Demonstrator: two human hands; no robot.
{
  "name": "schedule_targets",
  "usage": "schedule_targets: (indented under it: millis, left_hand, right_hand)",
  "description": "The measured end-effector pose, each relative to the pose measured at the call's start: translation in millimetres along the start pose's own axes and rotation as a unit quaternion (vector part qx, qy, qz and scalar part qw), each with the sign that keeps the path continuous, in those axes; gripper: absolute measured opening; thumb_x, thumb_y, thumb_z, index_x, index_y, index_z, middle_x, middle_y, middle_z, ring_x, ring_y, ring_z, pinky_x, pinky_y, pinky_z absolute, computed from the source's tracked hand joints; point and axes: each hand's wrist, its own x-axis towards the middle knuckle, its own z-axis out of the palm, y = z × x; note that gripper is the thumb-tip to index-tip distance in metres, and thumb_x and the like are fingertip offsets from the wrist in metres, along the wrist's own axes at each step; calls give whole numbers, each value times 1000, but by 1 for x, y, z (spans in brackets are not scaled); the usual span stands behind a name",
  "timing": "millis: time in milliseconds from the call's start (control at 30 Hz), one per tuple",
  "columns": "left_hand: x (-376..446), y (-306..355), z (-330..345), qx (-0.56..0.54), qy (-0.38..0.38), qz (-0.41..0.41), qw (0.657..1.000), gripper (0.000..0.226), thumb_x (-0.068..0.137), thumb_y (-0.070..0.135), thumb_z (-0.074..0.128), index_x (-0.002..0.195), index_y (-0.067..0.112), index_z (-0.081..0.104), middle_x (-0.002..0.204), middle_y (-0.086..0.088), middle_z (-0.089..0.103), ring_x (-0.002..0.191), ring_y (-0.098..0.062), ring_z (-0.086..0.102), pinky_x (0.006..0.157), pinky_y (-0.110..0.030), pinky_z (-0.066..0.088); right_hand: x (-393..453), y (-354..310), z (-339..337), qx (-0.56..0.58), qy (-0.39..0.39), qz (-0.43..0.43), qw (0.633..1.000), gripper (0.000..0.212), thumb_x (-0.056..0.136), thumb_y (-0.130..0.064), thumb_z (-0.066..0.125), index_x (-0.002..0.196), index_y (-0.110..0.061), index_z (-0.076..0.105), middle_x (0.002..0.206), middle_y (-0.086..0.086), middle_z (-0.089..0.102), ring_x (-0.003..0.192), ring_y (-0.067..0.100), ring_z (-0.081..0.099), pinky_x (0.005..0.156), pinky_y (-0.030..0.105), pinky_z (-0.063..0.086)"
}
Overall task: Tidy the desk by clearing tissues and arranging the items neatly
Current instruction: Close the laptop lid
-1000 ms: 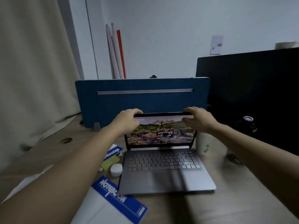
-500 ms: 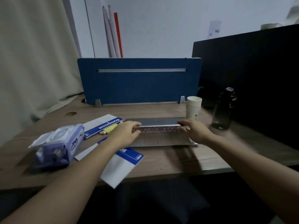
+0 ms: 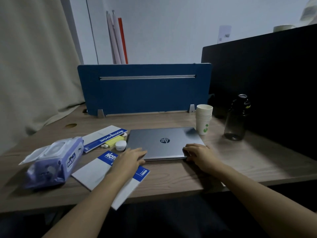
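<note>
Closed now, the laptop [image 3: 164, 142] lies flat with its lid fully down, where half a second ago the keyboard was still showing under the lowering screen. Its grey lid carries a round logo at the middle, and its long axis runs left to right, the hinge side toward the blue divider [image 3: 144, 88] at the back. It sits near the middle of the wooden table [image 3: 240, 162], with a bare strip of wood between its front edge and the table's near edge, and more bare wood to the right in front of the dark bottle [image 3: 235, 119]. The wipes pack [image 3: 53, 162] lies at the left, its flap lid raised. A white and blue notebook [image 3: 96, 174] lies slanted left of the laptop's front corner, its near corner jutting out past the table edge. A second notebook [image 3: 104, 137] lies further back, just beside the laptop's left side, with a yellow pad [image 3: 114, 142] and a small white case [image 3: 121, 145] on or against it. A stack of paper cups [image 3: 203, 119] stands at the laptop's back right corner. The left hand [image 3: 132, 159] rests on the lid's front left corner, fingers straight and slightly spread. The right hand [image 3: 199, 152] lies on the front right corner, fingers bent over the edge.
</note>
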Motion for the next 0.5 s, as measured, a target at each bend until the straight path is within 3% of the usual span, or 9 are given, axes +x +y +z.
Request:
schedule_targets:
  millis: [100, 233, 433, 500]
  left_hand:
    - [11, -4, 6, -22, 9, -18, 1000, 46, 99, 31, 54, 144, 38, 45, 155, 13, 38, 147, -24, 25, 113, -53, 31]
    - [30, -12, 14, -61, 33, -24, 997, 47, 97, 30, 57, 143, 37, 47, 154, 13, 39, 148, -23, 23, 115, -52, 26]
    - [74, -26, 22, -93, 35, -37, 994, 48, 96, 31, 58, 142, 38, 47, 154, 16, 38, 148, -20, 21, 116, -49, 22]
    - [84, -29, 22, -94, 34, -40, 994, 48, 96, 31, 58, 142, 39, 47, 154, 16, 38, 149, -20, 20, 117, -49, 21]
  right_hand:
    - [10, 3, 8, 1, 20, -18, 1000, 15, 88, -17, 63, 102, -22, 66, 105, -11, 64, 103, 13, 55, 85, 42, 46]
    - [28, 12, 20, -33, 49, -25, 998, 12, 87, -17, 60, 91, -28, 57, 97, -15, 59, 97, 11, 53, 83, 39, 42]
    - [71, 30, 43, -20, 84, 10, 996, 26, 84, -14, 65, 107, -26, 65, 113, -7, 66, 113, 17, 55, 91, 41, 30]
    - [80, 33, 46, -19, 86, 16, 996, 29, 82, -13, 67, 107, -26, 66, 114, -6, 67, 114, 18, 57, 93, 43, 32]
